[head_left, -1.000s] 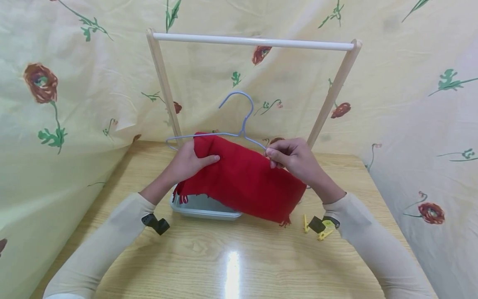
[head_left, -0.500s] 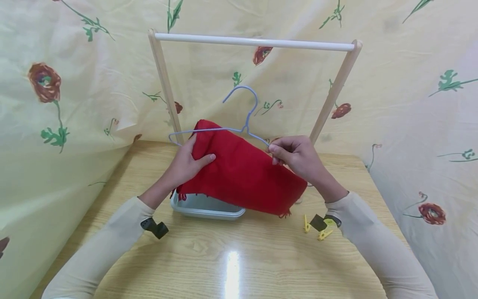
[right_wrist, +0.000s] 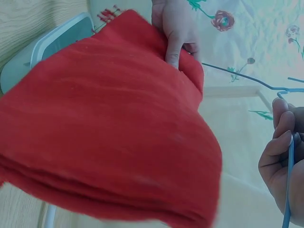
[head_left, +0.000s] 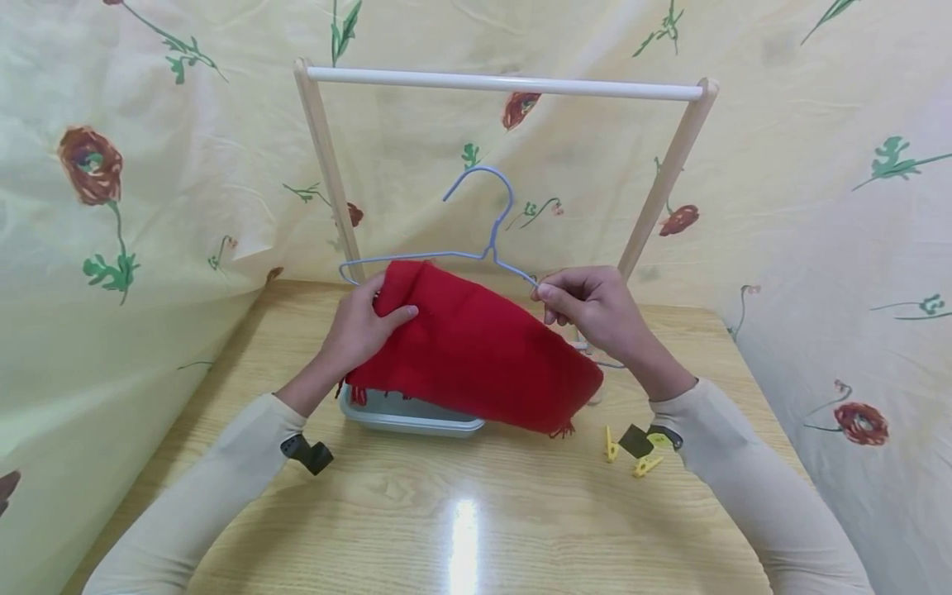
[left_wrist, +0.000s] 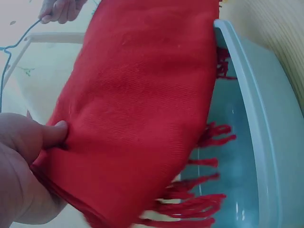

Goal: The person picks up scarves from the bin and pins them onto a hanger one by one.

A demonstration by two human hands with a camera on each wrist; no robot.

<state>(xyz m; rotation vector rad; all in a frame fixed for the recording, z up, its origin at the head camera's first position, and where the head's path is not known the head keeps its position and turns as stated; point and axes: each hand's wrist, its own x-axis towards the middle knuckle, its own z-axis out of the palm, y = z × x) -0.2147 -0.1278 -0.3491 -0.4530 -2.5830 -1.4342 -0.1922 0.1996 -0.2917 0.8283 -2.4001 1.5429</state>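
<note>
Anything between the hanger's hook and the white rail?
Nothing visible: in the head view, the hook of the blue hanger and the white rail are uncovered, with only patterned fabric behind the gap. The red cloth in the left hand, and the right hand holding the hanger, both lie lower in that view.

Left sleeve (head_left: 193, 496) and right sleeve (head_left: 766, 487) in matching pale cream.
Both are long, plain and close-fitting, softly creased toward the elbows, with cuffs (head_left: 288, 409) that stop short of the bare left hand (head_left: 359, 326) and right hand (head_left: 598, 307); the left forearm wears a black strap (head_left: 293, 447) with a blocky black piece (head_left: 318, 459), the right a dark band (head_left: 667, 434) with a dark, square-faced piece (head_left: 635, 441), their finer details too small to make out.
</note>
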